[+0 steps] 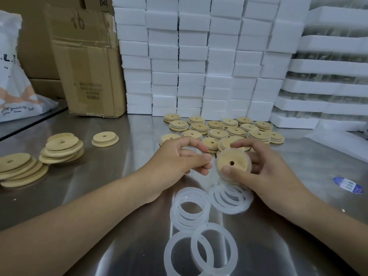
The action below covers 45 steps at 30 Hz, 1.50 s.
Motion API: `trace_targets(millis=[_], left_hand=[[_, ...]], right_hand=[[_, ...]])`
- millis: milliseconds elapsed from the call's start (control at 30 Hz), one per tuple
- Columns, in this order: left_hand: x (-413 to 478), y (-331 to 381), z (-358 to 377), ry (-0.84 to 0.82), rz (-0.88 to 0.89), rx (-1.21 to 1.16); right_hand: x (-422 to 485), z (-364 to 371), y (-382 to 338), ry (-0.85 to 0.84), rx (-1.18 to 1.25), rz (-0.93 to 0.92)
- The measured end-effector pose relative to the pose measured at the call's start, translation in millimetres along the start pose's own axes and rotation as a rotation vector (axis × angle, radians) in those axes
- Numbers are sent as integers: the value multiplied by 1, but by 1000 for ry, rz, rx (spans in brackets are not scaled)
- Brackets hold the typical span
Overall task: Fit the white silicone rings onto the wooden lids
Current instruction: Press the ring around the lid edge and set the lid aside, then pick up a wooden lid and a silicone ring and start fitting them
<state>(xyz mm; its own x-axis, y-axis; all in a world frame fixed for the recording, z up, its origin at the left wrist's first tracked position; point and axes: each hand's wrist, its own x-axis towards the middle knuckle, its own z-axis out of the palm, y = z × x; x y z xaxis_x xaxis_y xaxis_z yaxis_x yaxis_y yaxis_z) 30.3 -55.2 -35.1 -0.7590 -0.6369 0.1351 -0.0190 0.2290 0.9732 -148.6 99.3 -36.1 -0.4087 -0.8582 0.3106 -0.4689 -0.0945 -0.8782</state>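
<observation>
Lid [232, 163] sits tilted between your hands, flat face toward you: your right hand [264, 168] pinches it with thumb and fingers, your left hand [179, 158], just left, curls to pinch what looks like the white ring [248, 161] at its rim, spare rings [190, 208] on the table below.

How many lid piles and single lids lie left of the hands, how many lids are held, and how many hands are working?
Lid piles on the left: 2, far-left pile and middle pile
Single lid: 1
Held lid: 1
Hands: 2, left hand and right hand
Total: 6
</observation>
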Motion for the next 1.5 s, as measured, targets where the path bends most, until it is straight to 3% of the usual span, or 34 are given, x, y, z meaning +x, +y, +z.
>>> trace_targets(millis=[133,267,400,700,767,867,967,1033,1100,1200,1367,1500], left_hand=[[2,-1,0,15,-10,-5],[4,-2,0,22,-19,2],[4,-2,0,34,-16,6],[4,1,-7,126,15,16],[8,2,-22,265,95,298],[7,7,-61,483,161,1038],[6,-3,-96,457,-138,1431],[7,-9,-105,373,-426,1390],[8,-13,-106,323,-498,1319],[7,-14,-96,318,-324,1327],[9,-5,-78,478,57,1211],[9,-10,-75,372,-80,1250]], right_hand=[[18,-20,3,239,81,109],[32,-40,9,184,401,222],[29,-42,25,247,306,333],[24,-30,26,51,-184,36],[22,-30,25,3,-218,-17],[20,-29,25,-47,-278,-50],[21,-30,26,-60,-310,-50],[21,-31,27,-59,-303,-48],[21,-31,26,-66,-293,-46],[20,-31,25,-70,-310,-52],[20,-30,25,-75,-327,-66],[20,-30,24,-73,-327,-69]])
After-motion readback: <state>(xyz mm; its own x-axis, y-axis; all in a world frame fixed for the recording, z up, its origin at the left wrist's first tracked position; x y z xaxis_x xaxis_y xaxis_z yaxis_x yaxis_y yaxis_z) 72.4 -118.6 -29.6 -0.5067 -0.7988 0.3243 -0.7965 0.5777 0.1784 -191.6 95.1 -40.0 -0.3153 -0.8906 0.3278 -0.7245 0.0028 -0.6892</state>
